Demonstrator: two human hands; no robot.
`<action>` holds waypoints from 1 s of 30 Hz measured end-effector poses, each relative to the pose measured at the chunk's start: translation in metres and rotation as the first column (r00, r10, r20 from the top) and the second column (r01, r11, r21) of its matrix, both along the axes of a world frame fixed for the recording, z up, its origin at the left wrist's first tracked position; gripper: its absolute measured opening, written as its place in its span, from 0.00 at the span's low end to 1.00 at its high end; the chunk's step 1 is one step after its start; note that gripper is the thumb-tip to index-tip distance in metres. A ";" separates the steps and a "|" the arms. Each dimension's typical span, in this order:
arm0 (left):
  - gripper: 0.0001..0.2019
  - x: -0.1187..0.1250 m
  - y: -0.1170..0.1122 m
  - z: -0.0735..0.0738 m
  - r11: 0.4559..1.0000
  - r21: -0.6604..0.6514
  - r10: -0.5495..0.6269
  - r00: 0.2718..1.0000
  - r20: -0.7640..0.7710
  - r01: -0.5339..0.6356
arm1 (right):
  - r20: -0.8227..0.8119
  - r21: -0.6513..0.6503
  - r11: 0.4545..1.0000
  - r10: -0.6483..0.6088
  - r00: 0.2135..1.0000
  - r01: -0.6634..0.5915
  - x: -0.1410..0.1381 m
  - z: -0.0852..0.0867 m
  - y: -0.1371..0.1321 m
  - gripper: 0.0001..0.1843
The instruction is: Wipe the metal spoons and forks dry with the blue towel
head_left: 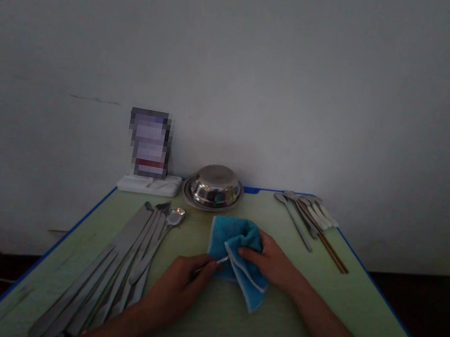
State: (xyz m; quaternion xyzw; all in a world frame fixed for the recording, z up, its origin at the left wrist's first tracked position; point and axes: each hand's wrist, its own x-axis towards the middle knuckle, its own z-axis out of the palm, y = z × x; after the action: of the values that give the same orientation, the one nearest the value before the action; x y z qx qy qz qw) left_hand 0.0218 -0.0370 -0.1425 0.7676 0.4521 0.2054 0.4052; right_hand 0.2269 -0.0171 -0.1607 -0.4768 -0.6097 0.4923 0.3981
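Note:
My left hand [180, 288] is closed around the slim metal handle of a utensil [222, 260]. Its other end disappears into a folded blue cloth [235, 231], so I cannot see what kind of utensil it is. My right hand [272, 258] grips the cloth, thumb on top, with the fabric bunched around the hidden end. One corner of the cloth hangs toward the table's front. Left of my left hand lies a row of long metal utensils [122, 255], and a spoon [175, 218] with a squarish bowl rests at its right side.
Behind the cloth, an upturned steel bowl [215, 187] sits on a steel dish. A blurred-out phone [150, 146] leans upright on a white stand [133, 182]. Spoons, forks and brown chopsticks [332, 251] lie at the back right. The green table [265, 332] has blue edges and meets a wall.

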 end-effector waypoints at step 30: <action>0.09 -0.001 -0.002 -0.012 0.997 -0.082 0.028 0.990 0.138 -0.017 | -0.083 -0.174 0.973 0.138 0.987 -0.151 0.013 -0.004 0.000 0.18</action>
State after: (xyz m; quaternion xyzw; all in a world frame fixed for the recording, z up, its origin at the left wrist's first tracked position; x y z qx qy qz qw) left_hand 0.0205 -0.0394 -0.1544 0.7294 0.4390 0.2447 0.4640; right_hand 0.2397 -0.0175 -0.1649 -0.4476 -0.5815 0.5895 0.3377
